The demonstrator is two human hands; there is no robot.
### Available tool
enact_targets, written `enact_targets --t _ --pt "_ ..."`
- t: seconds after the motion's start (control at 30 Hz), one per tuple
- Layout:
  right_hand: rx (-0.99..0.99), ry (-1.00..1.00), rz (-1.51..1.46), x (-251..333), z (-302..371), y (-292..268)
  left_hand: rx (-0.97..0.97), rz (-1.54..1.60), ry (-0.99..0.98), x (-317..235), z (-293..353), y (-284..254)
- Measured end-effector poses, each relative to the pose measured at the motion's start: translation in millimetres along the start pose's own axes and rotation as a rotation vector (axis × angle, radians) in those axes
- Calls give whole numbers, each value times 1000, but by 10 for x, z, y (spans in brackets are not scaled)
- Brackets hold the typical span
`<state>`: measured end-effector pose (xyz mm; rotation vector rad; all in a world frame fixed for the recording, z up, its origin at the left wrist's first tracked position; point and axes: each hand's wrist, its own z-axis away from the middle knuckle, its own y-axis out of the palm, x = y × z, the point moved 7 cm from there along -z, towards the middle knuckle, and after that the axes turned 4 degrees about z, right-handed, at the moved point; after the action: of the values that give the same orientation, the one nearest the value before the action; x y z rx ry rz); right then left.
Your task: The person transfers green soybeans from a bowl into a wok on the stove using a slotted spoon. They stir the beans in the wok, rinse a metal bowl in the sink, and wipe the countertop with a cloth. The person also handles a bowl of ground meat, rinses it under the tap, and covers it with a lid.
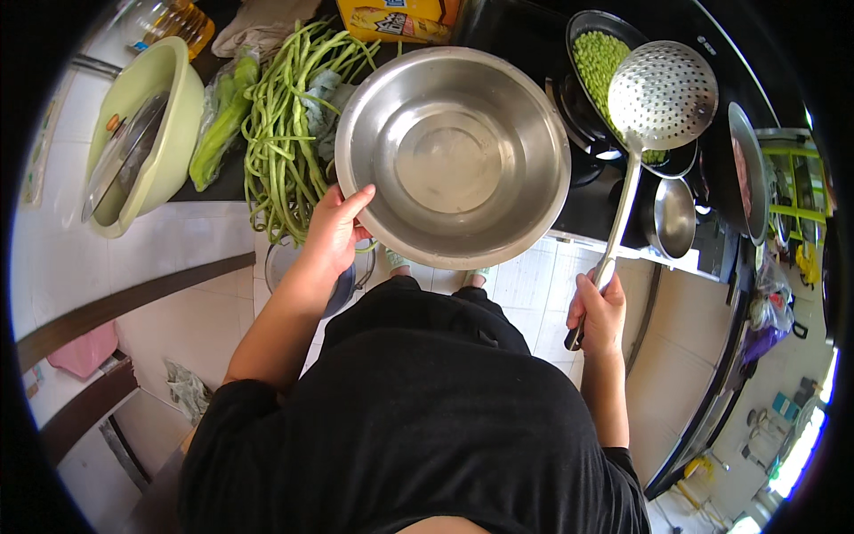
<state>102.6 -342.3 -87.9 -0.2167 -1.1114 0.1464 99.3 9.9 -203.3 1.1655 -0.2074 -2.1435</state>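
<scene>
Left hand (338, 227) gripping rim of wide round stainless-steel basin (520, 191), thumb over the lip; basin over worktop (222, 186) front edge, near middle. Right hand (600, 311) closed round handle of long metal skimmer (660, 98), perforated head above black pan (630, 34) of chopped green pieces (598, 60), toward right end. Long green beans (277, 147) just left of basin, overhanging front edge.

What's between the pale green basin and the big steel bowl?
In the head view: a bagged green vegetable, then long green beans and some crumpled plastic.
</scene>
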Motion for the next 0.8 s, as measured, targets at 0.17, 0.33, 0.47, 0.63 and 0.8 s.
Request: enact_targets --t 0.17,0.33,0.47,0.63,0.8 --pt "-91 -35 -33 -24 211 24 23 158 61 114 -50 3" --pt "-178 -38 -9 -63 483 -136 11 312 172 3 47 138" --pt "-226 -63 -55 -164 704 -319 -29 120 175 -162 41 117" --pt "-266 -106 -113 -369 943 -637 21 -147 130 -317 149 306" --pt "-217 -159 -114 -533 1162 -845 126 18 129 -210 158 375"
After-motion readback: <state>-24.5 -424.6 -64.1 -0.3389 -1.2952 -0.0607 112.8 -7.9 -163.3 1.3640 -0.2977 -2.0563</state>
